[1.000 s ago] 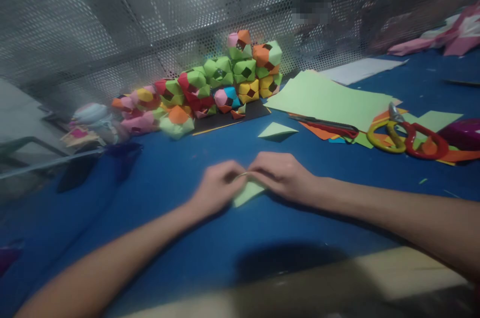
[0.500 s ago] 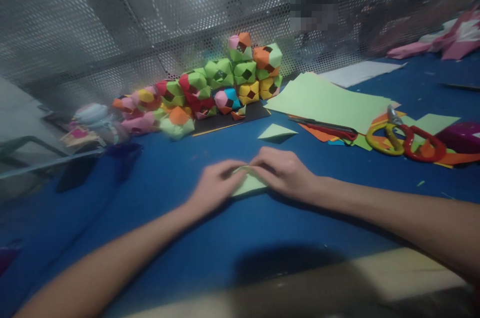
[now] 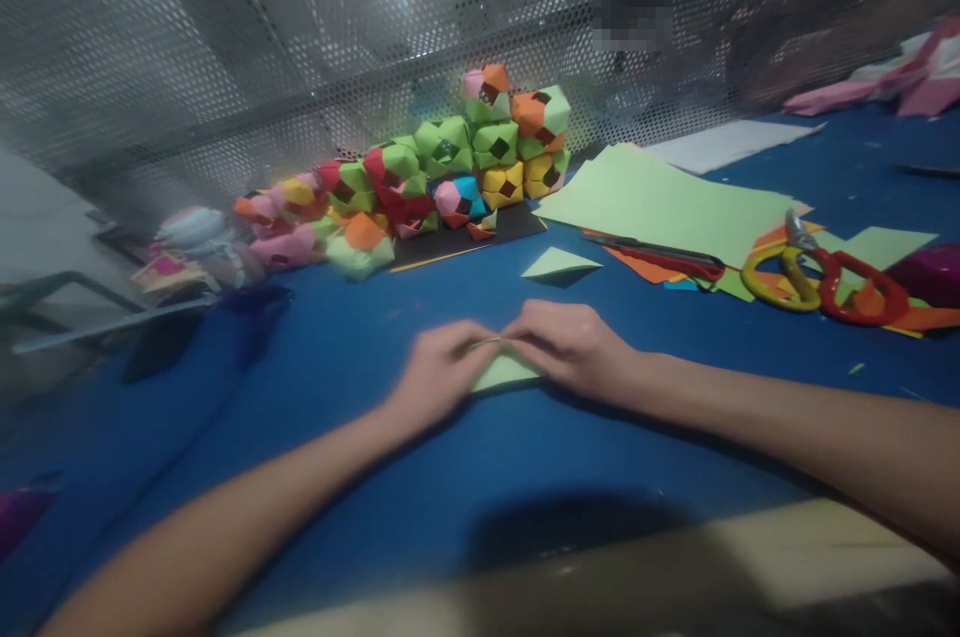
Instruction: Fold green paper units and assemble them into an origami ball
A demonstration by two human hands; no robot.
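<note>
A small piece of pale green paper (image 3: 507, 374) lies low on the blue table between my two hands. My left hand (image 3: 442, 364) pinches its left side, thumb and fingers closed together at the upper edge. From the other side my right hand (image 3: 564, 342) grips the same paper, its fingertips meeting those of the left. Most of the paper's upper part is hidden under the fingers. Just beyond my hands a folded pale green paper triangle (image 3: 561, 264) rests by itself.
Folded paper balls (image 3: 444, 145) in many colours are stacked at the back on a black sheet (image 3: 450, 245). To the right lie green paper sheets (image 3: 660, 197), a red-handled cutter (image 3: 686, 260), scissors (image 3: 862, 289) with yellow and red handles, and paper scraps. A perforated metal screen (image 3: 337, 57) stands behind.
Both hands stay on the green paper, and their fingertips have shifted only slightly along its top edge. The whole view has moved a little, so everything sits slightly further right.
</note>
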